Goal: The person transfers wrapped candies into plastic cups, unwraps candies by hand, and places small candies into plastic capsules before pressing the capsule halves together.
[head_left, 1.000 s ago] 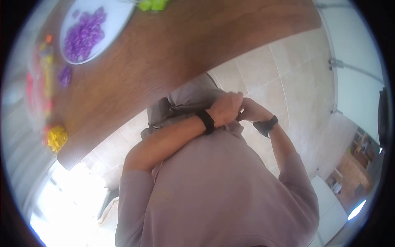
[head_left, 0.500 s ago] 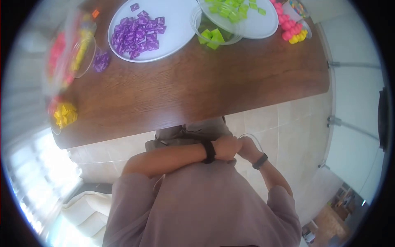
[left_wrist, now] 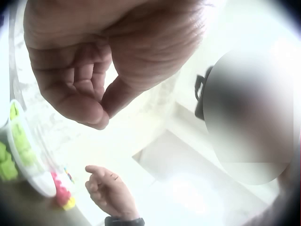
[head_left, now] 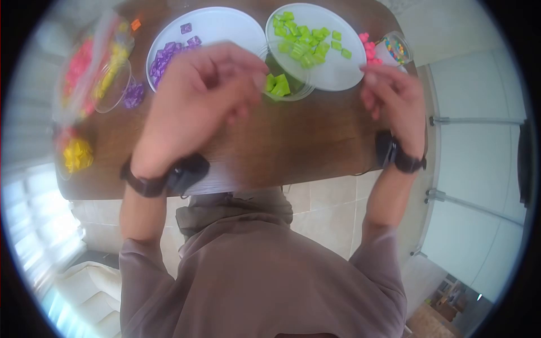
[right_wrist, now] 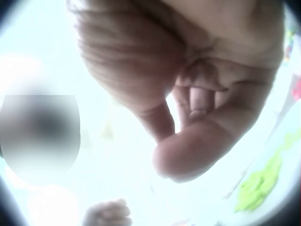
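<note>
2 hands (head_left: 194, 98) (head_left: 399, 101) higher, bright green pieces (head_left: 277, 85)

Open tabletop (head_left: 318, 143) runs across the near middle, between the two wrists, leaving a lane sideways and in from the near edge. Farther in, the left plate (head_left: 225, 22), the clear bowl (head_left: 306, 92) and the right plate (head_left: 337, 78) crowd together, the bowl blocking the near side of the gap between them. At far right, the cup (head_left: 389, 52) and pink pieces (head_left: 369, 48) narrow the way past the right plate. On the left, the bag (head_left: 80, 79), clear container (head_left: 128, 87) and purple cluster (head_left: 134, 96) bar the side; nearer, the yellow cluster (head_left: 78, 156) stands by the left edge.
</note>
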A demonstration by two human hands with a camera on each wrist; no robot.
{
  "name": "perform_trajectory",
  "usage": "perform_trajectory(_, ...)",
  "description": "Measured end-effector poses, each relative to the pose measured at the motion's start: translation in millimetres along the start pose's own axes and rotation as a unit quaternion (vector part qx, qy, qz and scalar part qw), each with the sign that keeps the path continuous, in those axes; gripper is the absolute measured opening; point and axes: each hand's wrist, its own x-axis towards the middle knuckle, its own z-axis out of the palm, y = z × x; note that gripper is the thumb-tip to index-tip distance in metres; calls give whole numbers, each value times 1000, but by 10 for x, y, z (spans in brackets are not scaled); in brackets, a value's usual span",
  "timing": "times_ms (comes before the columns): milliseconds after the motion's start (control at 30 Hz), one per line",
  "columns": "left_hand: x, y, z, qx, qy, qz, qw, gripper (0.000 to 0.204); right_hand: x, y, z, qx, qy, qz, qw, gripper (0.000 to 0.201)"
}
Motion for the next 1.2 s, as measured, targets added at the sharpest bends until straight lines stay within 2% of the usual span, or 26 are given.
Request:
perform_trajectory(67,206,33,-116,0,19,10,1000,12,400,-98,-14,-36,0,-25,999,23)
perform_trajectory(133,374,74,-221,92,37,-1,995,12,735,-157,-19,-141,-68,-81,984,24)
perform_trajectory(300,720,73,-405,154,35,40,987,14,1228,-286,180,-248,-137,-96,954,24)
perform_trajectory(400,768,203,-471,223,29,13,974,14,1338,-289,345,-276,-203,-78,936,23)
perform_trajectory(467,747,308,-523,272,37,-52,960,16,1425,-211,429,-313,-233,-165,906,23)
perform_trajectory(500,750,294,-589,272,42,-62,959,16,1447,-193,459,-308,-243,-165,905,23)
perform_trajectory(567,721,246,-766,396,30,5,918,18,1448,-227,476,-344,-237,-217,882,24)
perform_trajectory(600,696,216,-810,400,33,-4,916,18,1439,-245,485,-337,-243,-221,882,24)
perform_trajectory(667,607,174,-838,481,85,48,871,17,1399,-275,492,-332,-236,-219,887,24)
perform_trajectory(700,574,225,-836,485,88,40,869,17,1408,-276,489,-326,-242,-222,886,24)
perform_trajectory(767,561,373,-788,496,55,-57,865,16,1430,-290,494,-318,-220,-249,888,25)
perform_trajectory(800,562,343,-794,498,60,-61,863,16,1412,-320,511,-315,-224,-253,887,25)
perform_trajectory(867,573,183,-807,564,62,78,820,14,1324,-384,520,-291,-177,-257,904,26)
perform_trajectory(1000,677,-96,-794,557,28,102,824,15,1148,-492,518,-260,-184,-229,920,29)
perform_trajectory(1067,709,-162,-767,604,48,150,781,16,1077,-509,496,-243,-186,-257,917,32)
perform_trajectory(1200,754,-308,-832,619,67,141,770,18,1002,-527,460,-238,-188,-273,913,35)
